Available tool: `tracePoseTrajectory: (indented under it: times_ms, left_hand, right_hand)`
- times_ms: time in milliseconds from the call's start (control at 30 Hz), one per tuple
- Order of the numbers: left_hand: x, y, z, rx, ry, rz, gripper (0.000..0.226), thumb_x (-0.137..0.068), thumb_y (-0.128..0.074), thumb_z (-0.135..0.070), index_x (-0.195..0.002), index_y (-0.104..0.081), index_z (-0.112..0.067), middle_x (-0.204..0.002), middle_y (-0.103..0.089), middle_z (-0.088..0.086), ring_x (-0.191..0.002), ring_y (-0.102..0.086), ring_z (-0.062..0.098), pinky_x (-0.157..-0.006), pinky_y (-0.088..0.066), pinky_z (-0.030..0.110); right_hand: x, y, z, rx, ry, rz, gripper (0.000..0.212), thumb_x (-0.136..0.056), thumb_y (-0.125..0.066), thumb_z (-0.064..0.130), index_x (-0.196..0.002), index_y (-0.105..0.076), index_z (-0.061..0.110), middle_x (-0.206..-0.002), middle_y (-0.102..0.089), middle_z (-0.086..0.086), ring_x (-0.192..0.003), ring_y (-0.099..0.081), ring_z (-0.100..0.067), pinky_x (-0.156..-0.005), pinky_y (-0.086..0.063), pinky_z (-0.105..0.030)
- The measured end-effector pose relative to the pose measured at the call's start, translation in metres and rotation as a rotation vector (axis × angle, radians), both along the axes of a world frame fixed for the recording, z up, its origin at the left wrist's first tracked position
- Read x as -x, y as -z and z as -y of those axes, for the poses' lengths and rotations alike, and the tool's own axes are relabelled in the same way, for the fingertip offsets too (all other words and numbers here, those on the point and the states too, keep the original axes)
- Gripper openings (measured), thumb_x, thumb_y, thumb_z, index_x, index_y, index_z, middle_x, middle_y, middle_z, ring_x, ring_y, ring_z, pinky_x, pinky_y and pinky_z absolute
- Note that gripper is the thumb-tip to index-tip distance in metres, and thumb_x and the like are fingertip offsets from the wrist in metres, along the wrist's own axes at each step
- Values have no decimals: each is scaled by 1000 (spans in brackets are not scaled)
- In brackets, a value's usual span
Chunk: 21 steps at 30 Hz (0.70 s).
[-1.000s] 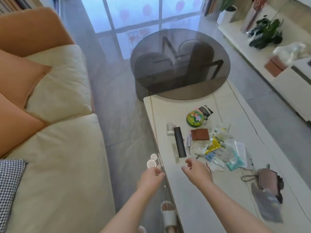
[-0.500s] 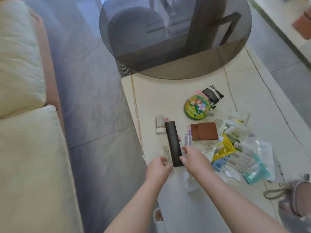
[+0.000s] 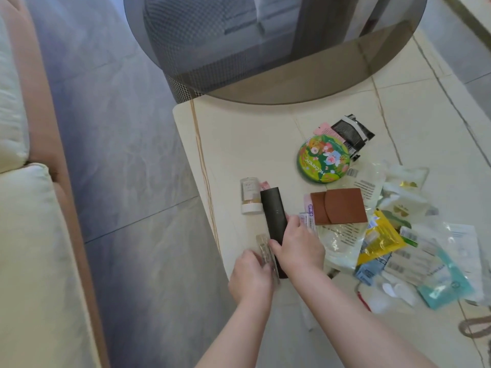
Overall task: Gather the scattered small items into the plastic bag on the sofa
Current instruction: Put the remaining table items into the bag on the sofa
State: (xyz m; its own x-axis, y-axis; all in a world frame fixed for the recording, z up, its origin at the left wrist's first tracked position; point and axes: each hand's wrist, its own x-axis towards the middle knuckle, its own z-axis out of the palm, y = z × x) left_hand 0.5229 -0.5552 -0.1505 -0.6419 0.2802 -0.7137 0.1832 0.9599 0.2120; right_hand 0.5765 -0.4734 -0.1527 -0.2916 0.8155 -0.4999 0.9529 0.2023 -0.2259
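Small items lie scattered on a cream low table (image 3: pixel 239 144). My right hand (image 3: pixel 297 245) grips the near end of a long black case (image 3: pixel 273 208), thumb on one side and fingers on the other. My left hand (image 3: pixel 251 274) pinches a thin clear packet (image 3: pixel 264 248) lying beside the case. A small white bottle (image 3: pixel 249 195) lies next to the case's far end. Further right are a brown leather wallet (image 3: pixel 338 207), a round green tin (image 3: pixel 324 162), a black sachet (image 3: pixel 350 134) and a heap of clear and yellow packets (image 3: pixel 382 240). No plastic bag on the sofa is in view.
A cream sofa cushion (image 3: pixel 29 261) with an orange frame fills the left edge. Grey tiled floor (image 3: pixel 127 181) separates it from the table. A round smoked-glass table (image 3: pixel 265 43) overlaps the low table's far end. A purse strap (image 3: pixel 478 325) shows at bottom right.
Both hands have reached forward from the table's near edge to the black case and the clear packet; the right has taken hold of the case. The view has tipped down and closer.
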Motion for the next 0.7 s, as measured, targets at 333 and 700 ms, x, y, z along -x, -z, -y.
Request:
tracePoseTrajectory:
  times_ms: [333, 700]
  left_hand:
    - [31, -25, -15, -337, -285, 172, 10, -85, -53, -14, -84, -44, -18, -81, -57, -1, -74, -57, 20, -66, -46, 32]
    - [65, -21, -96, -169, -45, -16, 72, -84, -58, -53, -136, -30, -11, -132, -38, 12, -111, -54, 33, -84, -46, 37]
  right_hand:
    - [-11, -31, -13, 196, 206, -137, 19, -91, -35, 31, -96, -40, 14, -93, -61, -12, -80, -54, -31, -67, -42, -37]
    - [-27, -31, -29, 430, 405, -539, 22, -84, -57, 14, -100, -43, 18, -89, -62, -5, -59, -68, -14, -45, -55, -30]
